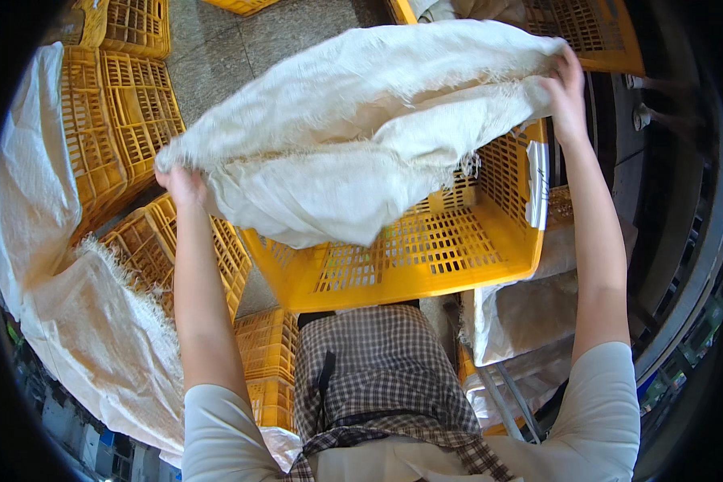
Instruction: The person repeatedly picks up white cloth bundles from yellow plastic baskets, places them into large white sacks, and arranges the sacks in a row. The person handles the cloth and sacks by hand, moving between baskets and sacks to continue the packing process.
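A white woven sack with frayed edges is stretched between my two hands, over a yellow plastic crate. My left hand grips its left end, and my right hand grips its far right end. Through the slotted side of the crate, part of its inside shows; the sack hides the rest. A white paper label is fixed to the crate's right side.
Stacked yellow crates stand at the left, with another white woven sheet draped beside them. More sacking lies at the right near metal bars. Grey paved floor shows beyond.
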Available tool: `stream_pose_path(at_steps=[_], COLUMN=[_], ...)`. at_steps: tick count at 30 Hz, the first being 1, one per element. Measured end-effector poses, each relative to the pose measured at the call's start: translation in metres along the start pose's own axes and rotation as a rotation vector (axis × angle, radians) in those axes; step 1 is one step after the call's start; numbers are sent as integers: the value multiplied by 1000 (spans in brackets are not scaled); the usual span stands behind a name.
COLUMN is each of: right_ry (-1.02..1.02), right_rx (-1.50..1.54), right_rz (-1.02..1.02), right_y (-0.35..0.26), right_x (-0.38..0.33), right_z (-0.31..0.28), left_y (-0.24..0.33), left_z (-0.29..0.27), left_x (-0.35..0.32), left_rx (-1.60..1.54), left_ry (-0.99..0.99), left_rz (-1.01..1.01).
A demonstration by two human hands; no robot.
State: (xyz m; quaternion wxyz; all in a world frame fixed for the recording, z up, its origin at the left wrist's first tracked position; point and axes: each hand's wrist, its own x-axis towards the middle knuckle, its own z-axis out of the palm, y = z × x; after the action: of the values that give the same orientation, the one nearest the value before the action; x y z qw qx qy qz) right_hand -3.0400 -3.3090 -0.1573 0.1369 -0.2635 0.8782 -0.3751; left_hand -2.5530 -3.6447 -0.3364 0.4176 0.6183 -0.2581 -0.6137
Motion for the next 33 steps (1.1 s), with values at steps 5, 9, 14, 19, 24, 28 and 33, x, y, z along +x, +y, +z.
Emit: stream_pose_path(at_steps=[5,9,14,19,24,28,33], right_ry=[-199,-260,-372,-437,-340,-420,143], right_rx=[-791,-550,55,65,140,314,-354], right_rz=[117,268,878,979,858,-50,-101], right_y=[12,28,53,131,249,253,86], right_x=[32,35,53,61,-4,-67,-112], right_z=[38,18,-10,-12,-35,-86,-89], left_y=[-40,-53,-47,-70,-112,-100,-34], left_z=[11,-2,-11,-31,-137,-225,-169], left_x=[26,30,17,21,-3,-55,-100], left_rx=[777,656,478,272,474,908,1435], left_ry=[-458,-483,-381,-290,-370,-377,-11], left_rz=[-88,-266,-474,-577,-713,-422,275])
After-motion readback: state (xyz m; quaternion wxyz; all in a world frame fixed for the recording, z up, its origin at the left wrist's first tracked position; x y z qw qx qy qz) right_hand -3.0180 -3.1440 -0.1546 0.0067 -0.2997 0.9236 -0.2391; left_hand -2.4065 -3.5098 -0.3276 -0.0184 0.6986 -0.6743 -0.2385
